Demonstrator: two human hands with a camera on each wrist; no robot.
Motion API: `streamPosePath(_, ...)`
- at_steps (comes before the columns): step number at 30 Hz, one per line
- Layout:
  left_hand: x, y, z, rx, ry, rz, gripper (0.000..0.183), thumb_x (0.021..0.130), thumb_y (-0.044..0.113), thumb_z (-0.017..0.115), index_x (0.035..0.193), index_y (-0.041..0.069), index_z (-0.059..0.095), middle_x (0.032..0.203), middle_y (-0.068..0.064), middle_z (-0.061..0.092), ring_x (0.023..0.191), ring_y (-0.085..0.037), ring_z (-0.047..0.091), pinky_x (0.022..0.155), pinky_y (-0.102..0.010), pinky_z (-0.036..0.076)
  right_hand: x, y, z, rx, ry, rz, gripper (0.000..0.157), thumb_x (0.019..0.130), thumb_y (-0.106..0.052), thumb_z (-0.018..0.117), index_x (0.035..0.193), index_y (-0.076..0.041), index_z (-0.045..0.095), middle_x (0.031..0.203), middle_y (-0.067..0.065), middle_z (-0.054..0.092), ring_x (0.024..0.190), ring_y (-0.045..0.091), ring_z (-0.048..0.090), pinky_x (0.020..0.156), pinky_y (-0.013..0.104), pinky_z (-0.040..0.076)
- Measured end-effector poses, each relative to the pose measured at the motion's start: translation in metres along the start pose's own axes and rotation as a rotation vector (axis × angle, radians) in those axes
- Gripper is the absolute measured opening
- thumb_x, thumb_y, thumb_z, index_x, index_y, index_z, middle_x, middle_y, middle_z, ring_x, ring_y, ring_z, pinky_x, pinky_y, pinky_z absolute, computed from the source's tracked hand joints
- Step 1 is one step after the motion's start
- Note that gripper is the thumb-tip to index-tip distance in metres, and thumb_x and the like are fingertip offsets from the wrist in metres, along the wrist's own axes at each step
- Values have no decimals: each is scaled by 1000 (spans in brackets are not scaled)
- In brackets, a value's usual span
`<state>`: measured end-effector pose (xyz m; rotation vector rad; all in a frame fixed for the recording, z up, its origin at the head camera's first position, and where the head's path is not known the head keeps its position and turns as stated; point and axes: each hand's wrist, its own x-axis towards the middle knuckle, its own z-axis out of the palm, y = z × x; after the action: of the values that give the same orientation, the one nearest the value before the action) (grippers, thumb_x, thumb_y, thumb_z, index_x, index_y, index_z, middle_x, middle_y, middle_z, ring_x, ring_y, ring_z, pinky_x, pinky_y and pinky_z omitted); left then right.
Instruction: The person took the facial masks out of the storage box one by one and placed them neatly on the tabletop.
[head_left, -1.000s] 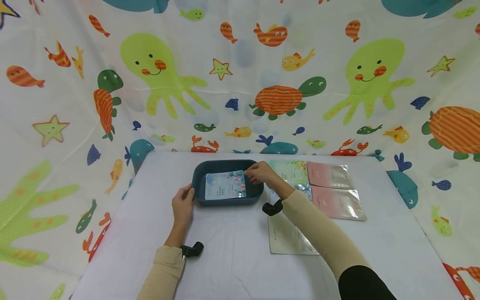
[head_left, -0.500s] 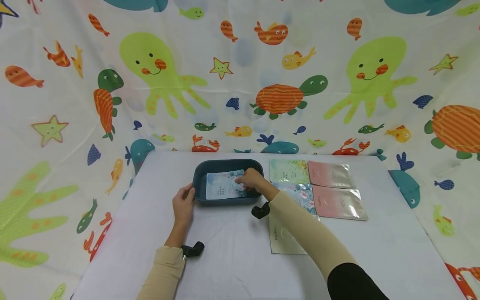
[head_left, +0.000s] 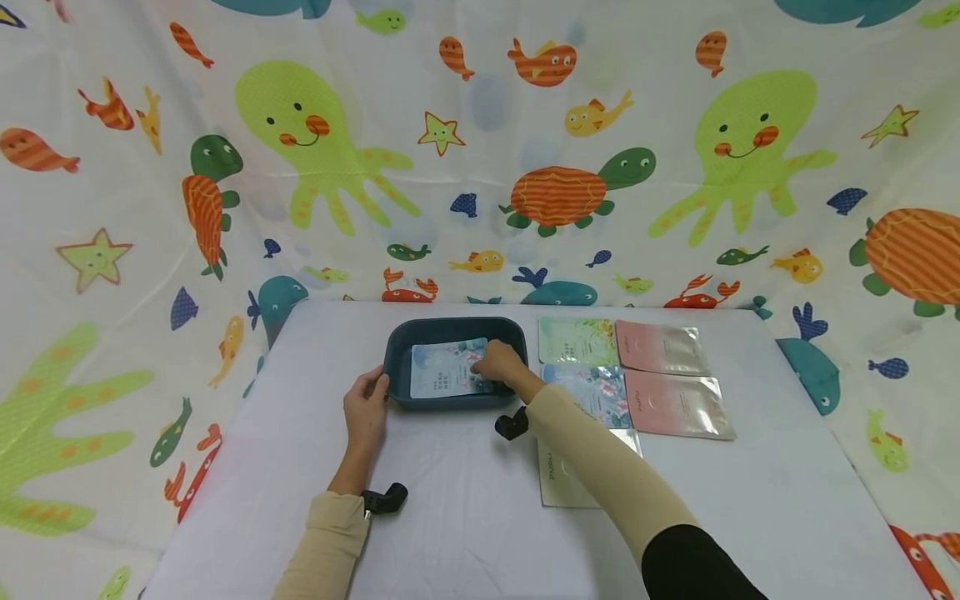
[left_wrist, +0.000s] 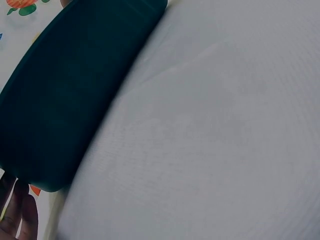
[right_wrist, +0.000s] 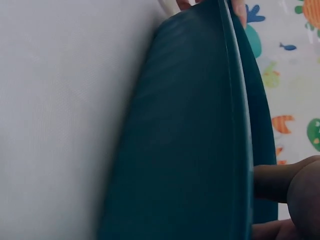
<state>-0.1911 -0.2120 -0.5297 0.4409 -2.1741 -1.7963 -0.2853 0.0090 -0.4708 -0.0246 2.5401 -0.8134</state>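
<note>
In the head view, a dark teal tray stands on the table with a light-blue floral sheet mask packet lying inside it. At the tray's left end, my left hand holds the rim; its fingers show at the tray's end in the left wrist view. My right hand reaches over the right end, its thumb on the packet's right part and its fingers curled at that edge. In the right wrist view, the tray wall hides the packet and the fingertips.
Right of the tray lie more packets: a green one, a blue floral one, two pink ones, the upper and the lower, and a pale one partly under my right forearm. A sea-animal curtain hangs behind.
My right hand has moved left and slightly down from the packet's upper right corner onto its right part. The packet and tray stay in place, and my left hand has not moved.
</note>
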Motion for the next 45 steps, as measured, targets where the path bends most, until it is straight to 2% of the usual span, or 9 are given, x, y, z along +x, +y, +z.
streamPosePath(4, -1, 2, 0, -7, -3, -6, 36, 100, 22, 54, 130, 1, 58, 130, -17, 61, 100, -4, 56, 77, -3, 46, 2, 0, 2, 82, 25, 24, 35, 88, -19, 71, 112, 5, 64, 84, 9, 59, 69, 20, 58, 54, 25, 44)
streamPosePath(7, -2, 4, 0, -12, -13, -10, 38, 101, 23, 53, 131, 1, 57, 132, -18, 59, 107, -13, 57, 77, -1, 45, 4, 1, 5, 163, 41, 46, 30, 87, -14, 71, 107, 7, 65, 78, 9, 58, 67, 21, 58, 53, 25, 42)
streamPosePath(12, -3, 5, 0, -17, -21, -6, 38, 101, 23, 52, 132, 0, 55, 134, -20, 58, 116, -25, 57, 78, 0, 44, 8, 3, 9, 238, 84, 59, 15, 85, -9, 71, 90, 5, 68, 63, 6, 56, 57, 18, 54, 49, 26, 41)
streamPosePath(17, -2, 5, 1, -7, -13, 0, 37, 101, 22, 53, 131, -1, 56, 133, -19, 59, 110, -17, 58, 77, -1, 45, 9, 4, 12, 351, 120, 37, 11, 81, -2, 70, 71, 1, 66, 58, 3, 54, 51, 15, 50, 47, 24, 41)
streamPosePath(21, -1, 2, 1, 4, 0, 9, 36, 101, 21, 53, 130, -1, 57, 131, -18, 60, 102, -4, 57, 77, -2, 46, 3, 3, 12, 446, 110, -15, 5, 82, -2, 70, 79, 2, 69, 75, 7, 64, 58, 14, 56, 51, 23, 48)
streamPosePath(24, -1, 1, 1, 5, 0, 12, 36, 101, 22, 53, 130, -1, 57, 131, -18, 60, 104, -7, 57, 77, -1, 45, -3, 0, 12, 496, 95, -39, 8, 85, -3, 69, 89, 3, 69, 86, 10, 66, 62, 14, 60, 52, 23, 53)
streamPosePath(28, -1, 1, 0, 7, -4, 6, 37, 101, 23, 52, 130, 0, 57, 132, -18, 60, 109, -15, 56, 77, 0, 45, -5, -3, 12, 537, 95, -39, 9, 86, -1, 67, 94, 4, 67, 85, 11, 65, 56, 14, 58, 47, 22, 52)
streamPosePath(36, -1, 1, 0, 6, -3, -7, 36, 101, 22, 53, 129, 0, 57, 130, -17, 61, 101, -6, 56, 76, -2, 46, -9, -2, 10, 577, 135, -67, 16, 88, 0, 65, 101, 5, 70, 95, 16, 67, 54, 14, 58, 47, 20, 51)
streamPosePath(45, -1, 2, 0, 11, 14, 7, 34, 100, 21, 55, 127, 0, 59, 128, -18, 62, 97, -3, 57, 74, -3, 46, -13, 4, 1, 614, 127, -54, 17, 88, -2, 66, 103, 4, 70, 93, 14, 67, 57, 14, 58, 52, 22, 54)
